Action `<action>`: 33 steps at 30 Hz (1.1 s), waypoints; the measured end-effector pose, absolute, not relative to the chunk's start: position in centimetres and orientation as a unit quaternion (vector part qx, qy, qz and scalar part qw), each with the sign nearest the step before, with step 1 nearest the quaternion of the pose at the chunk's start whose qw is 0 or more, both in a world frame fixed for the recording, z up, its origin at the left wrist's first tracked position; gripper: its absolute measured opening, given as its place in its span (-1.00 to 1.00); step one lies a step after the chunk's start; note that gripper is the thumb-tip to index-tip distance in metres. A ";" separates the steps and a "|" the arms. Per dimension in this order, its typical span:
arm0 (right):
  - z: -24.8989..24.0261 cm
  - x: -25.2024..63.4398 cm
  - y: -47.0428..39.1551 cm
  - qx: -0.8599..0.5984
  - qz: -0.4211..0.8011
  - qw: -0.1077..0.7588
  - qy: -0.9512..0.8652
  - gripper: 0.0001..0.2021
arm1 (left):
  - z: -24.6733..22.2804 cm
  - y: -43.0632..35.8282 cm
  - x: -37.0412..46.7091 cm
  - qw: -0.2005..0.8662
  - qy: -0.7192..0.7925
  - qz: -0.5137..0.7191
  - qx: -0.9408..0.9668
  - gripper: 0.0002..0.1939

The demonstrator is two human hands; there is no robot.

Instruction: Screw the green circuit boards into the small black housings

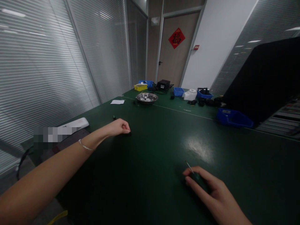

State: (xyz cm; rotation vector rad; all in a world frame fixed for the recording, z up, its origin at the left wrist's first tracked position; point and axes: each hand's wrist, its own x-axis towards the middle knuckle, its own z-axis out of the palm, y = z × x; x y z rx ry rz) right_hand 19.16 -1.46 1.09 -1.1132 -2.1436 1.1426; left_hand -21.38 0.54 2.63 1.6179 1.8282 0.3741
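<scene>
My left hand [118,126] reaches out over the green table, its fingers pinched at the tabletop around a small dark piece [129,133] too small to name. Another small dark object [114,117] lies just beyond that wrist. At the lower right, my right hand [213,190] is closed round a screwdriver [198,178]. The tool's dark handle rests in the palm and its thin metal shaft points up and to the left. Part of the handle is hidden by the fingers.
A round metal dish [147,98] with small parts stands farther back, near a white paper [117,102]. Behind are a yellow bin [140,87], a black box [163,84] and a blue bin [178,91]. Another blue bin [234,118] sits right, beside a large black panel [264,72].
</scene>
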 end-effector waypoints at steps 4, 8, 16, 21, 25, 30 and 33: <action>1.8 18.9 -1.5 -0.401 0.410 0.242 -0.782 -0.82 | 2.1 -0.6 -20.7 0.275 0.710 0.164 0.627 -0.68; 1.7 19.0 -1.6 -0.396 0.406 0.238 -0.788 -0.82 | 1.8 -1.9 -19.7 0.197 0.720 0.192 0.637 -0.69; 1.4 19.1 -1.5 -0.393 0.425 0.241 -0.779 -0.84 | 2.9 -2.4 -17.8 0.170 0.691 0.201 0.674 -0.74; 1.5 18.9 -1.4 -0.387 0.424 0.254 -0.778 -0.87 | 4.7 -2.3 -12.0 0.257 0.623 0.232 0.702 -0.73; 1.3 18.9 -1.3 -0.381 0.433 0.267 -0.772 -0.88 | 4.0 -1.6 -5.7 0.423 0.503 0.251 0.711 -0.80; 1.4 19.2 -1.6 -0.375 0.466 0.294 -0.745 -0.82 | 1.1 -0.7 -1.7 0.579 0.392 0.312 0.643 -0.68; 1.4 19.5 -1.8 -0.369 0.495 0.305 -0.725 -0.79 | 0.3 -0.3 -1.7 0.628 0.363 0.343 0.597 -0.73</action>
